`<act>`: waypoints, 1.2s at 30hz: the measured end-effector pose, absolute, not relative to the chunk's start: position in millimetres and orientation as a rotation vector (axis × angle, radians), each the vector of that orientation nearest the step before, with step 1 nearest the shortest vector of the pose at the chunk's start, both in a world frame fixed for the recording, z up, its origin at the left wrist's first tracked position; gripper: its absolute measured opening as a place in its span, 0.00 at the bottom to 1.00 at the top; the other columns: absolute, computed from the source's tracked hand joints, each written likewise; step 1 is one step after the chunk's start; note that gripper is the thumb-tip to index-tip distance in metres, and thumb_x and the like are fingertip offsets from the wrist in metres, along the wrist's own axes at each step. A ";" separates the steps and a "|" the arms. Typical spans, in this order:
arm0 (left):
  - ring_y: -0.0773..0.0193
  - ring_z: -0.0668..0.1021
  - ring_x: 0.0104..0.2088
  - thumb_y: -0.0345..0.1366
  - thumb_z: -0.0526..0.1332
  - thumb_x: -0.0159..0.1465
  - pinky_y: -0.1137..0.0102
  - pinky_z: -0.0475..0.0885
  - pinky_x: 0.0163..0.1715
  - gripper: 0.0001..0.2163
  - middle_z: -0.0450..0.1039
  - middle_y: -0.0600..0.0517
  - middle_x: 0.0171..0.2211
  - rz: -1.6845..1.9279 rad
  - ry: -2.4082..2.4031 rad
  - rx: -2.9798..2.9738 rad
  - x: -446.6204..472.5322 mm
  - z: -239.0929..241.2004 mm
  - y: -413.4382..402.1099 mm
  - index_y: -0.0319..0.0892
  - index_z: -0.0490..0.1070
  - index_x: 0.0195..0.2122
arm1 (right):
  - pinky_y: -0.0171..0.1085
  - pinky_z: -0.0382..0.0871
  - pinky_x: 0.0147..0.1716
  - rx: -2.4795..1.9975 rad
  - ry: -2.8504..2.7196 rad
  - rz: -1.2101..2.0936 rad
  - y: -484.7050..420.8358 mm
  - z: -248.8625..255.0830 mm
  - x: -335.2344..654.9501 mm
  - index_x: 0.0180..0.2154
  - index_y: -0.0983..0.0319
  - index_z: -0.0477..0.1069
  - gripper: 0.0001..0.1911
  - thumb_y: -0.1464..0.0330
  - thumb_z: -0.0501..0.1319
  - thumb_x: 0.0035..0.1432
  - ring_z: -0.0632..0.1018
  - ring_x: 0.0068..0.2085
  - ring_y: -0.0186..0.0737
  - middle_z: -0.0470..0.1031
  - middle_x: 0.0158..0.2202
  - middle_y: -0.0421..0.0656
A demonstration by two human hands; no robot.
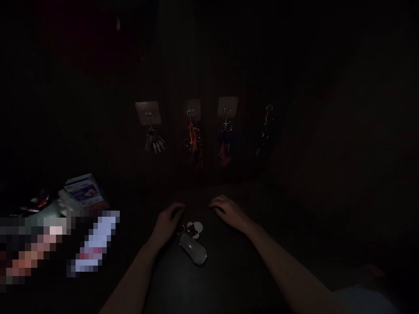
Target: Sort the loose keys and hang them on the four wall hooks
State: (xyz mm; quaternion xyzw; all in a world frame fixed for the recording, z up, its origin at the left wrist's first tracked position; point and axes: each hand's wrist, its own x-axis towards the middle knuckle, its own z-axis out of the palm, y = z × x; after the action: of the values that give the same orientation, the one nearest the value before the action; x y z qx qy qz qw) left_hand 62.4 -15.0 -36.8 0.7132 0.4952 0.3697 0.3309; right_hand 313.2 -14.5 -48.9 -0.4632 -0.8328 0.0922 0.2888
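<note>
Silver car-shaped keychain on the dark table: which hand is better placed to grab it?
Probably the left hand: it sits closer, right beside the silver car-shaped keychain, while the right hand lies farther off.

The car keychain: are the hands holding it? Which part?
Nothing looks held. The left hand and right hand lie on the dark table, beside the silver car-shaped key fob. It is too dim to tell whether the left hand touches it.

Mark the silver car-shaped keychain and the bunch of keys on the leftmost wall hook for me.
Silver car-shaped keychain (pixel 193 248): head view, on its body.
Bunch of keys (pixel 156 145): head view, on the key blades.
</note>
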 end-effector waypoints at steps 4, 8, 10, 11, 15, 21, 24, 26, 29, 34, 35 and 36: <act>0.61 0.76 0.44 0.39 0.53 0.61 0.69 0.68 0.46 0.11 0.76 0.54 0.42 0.791 1.228 1.931 55.4 -27.9 -18.2 0.46 0.72 0.40 | 0.41 0.67 0.46 -1.206 -2.308 0.258 -17.4 -46.6 308.1 0.41 0.57 0.73 0.13 0.75 0.54 0.57 0.72 0.45 0.39 0.74 0.41 0.42; 0.62 0.77 0.42 0.38 0.54 0.61 0.70 0.68 0.44 0.11 0.77 0.54 0.40 0.621 1.165 1.961 43.8 -20.4 -19.6 0.45 0.73 0.39 | 0.41 0.66 0.46 -1.196 -2.317 0.283 -19.8 -43.3 304.2 0.41 0.58 0.73 0.13 0.74 0.55 0.57 0.72 0.45 0.39 0.74 0.42 0.43; 0.61 0.76 0.42 0.38 0.54 0.60 0.69 0.68 0.43 0.11 0.77 0.53 0.40 0.571 1.177 1.972 38.0 -18.0 -19.4 0.45 0.74 0.38 | 0.41 0.66 0.46 -1.197 -2.319 0.289 -19.9 -42.4 303.3 0.41 0.58 0.73 0.12 0.74 0.54 0.58 0.72 0.45 0.39 0.74 0.42 0.43; 0.61 0.76 0.42 0.37 0.54 0.60 0.69 0.68 0.43 0.11 0.77 0.53 0.40 0.555 1.189 1.979 35.5 -17.2 -19.3 0.45 0.74 0.38 | 0.41 0.66 0.45 -1.199 -2.320 0.293 -19.7 -42.3 303.2 0.41 0.58 0.73 0.12 0.73 0.54 0.58 0.72 0.45 0.39 0.74 0.42 0.43; 0.62 0.76 0.41 0.38 0.54 0.59 0.70 0.67 0.42 0.10 0.76 0.52 0.40 0.495 1.249 2.043 31.0 -15.2 -19.8 0.45 0.74 0.37 | 0.40 0.67 0.45 -1.198 -2.326 0.298 -17.2 -44.2 303.6 0.41 0.58 0.74 0.12 0.72 0.54 0.59 0.72 0.45 0.38 0.74 0.42 0.43; 0.61 0.77 0.34 0.39 0.55 0.58 0.72 0.66 0.33 0.08 0.76 0.52 0.34 0.376 1.426 2.138 39.5 -8.0 -27.9 0.44 0.73 0.32 | 0.39 0.67 0.45 -1.228 -2.324 0.298 -16.4 -44.7 304.2 0.41 0.58 0.73 0.12 0.72 0.54 0.59 0.72 0.45 0.39 0.74 0.42 0.43; 0.61 0.76 0.33 0.39 0.55 0.57 0.72 0.64 0.31 0.08 0.76 0.52 0.32 0.338 1.503 2.170 45.1 -3.0 -32.4 0.45 0.72 0.31 | 0.39 0.66 0.45 -1.236 -2.328 0.299 -16.6 -43.7 304.1 0.41 0.57 0.73 0.12 0.72 0.54 0.59 0.72 0.45 0.39 0.74 0.42 0.42; 0.60 0.77 0.33 0.38 0.55 0.57 0.72 0.64 0.30 0.07 0.76 0.51 0.32 0.302 1.543 2.182 47.9 -0.5 -34.2 0.45 0.72 0.30 | 0.39 0.67 0.45 -1.235 -2.334 0.301 -16.2 -43.6 304.0 0.41 0.57 0.73 0.12 0.72 0.54 0.59 0.72 0.45 0.39 0.74 0.42 0.42; 0.61 0.77 0.33 0.36 0.55 0.57 0.72 0.63 0.29 0.07 0.76 0.51 0.33 0.247 1.586 2.194 50.5 1.0 -34.7 0.45 0.72 0.30 | 0.40 0.67 0.45 -1.236 -2.339 0.296 -15.3 -43.7 303.6 0.41 0.57 0.73 0.12 0.72 0.53 0.59 0.72 0.45 0.39 0.74 0.43 0.43; 0.63 0.77 0.32 0.36 0.54 0.58 0.73 0.62 0.28 0.06 0.76 0.53 0.31 0.308 1.612 2.182 51.5 -1.0 -32.9 0.45 0.71 0.33 | 0.39 0.67 0.45 -1.219 -2.342 0.299 -14.7 -44.8 302.3 0.41 0.58 0.73 0.13 0.71 0.52 0.60 0.72 0.45 0.39 0.74 0.42 0.43; 0.63 0.77 0.31 0.36 0.54 0.59 0.74 0.62 0.28 0.06 0.75 0.53 0.30 0.351 1.585 2.174 51.9 -1.5 -32.6 0.45 0.70 0.34 | 0.40 0.67 0.45 -1.213 -2.341 0.303 -14.7 -45.1 301.9 0.41 0.58 0.73 0.13 0.71 0.52 0.60 0.73 0.45 0.39 0.74 0.42 0.43; 0.64 0.77 0.31 0.36 0.54 0.59 0.74 0.63 0.28 0.06 0.75 0.54 0.29 0.399 1.547 2.164 52.5 -2.0 -32.5 0.45 0.70 0.34 | 0.40 0.67 0.45 -1.209 -2.334 0.306 -14.7 -45.3 301.5 0.41 0.57 0.73 0.13 0.71 0.52 0.60 0.73 0.44 0.39 0.75 0.42 0.42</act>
State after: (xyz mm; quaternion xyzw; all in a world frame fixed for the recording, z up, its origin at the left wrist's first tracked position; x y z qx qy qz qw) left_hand 52.5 -32.5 -2.0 0.7841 0.5605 0.1444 0.2240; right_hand 301.5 -14.7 -45.3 -0.4431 -0.8550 0.1122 0.2451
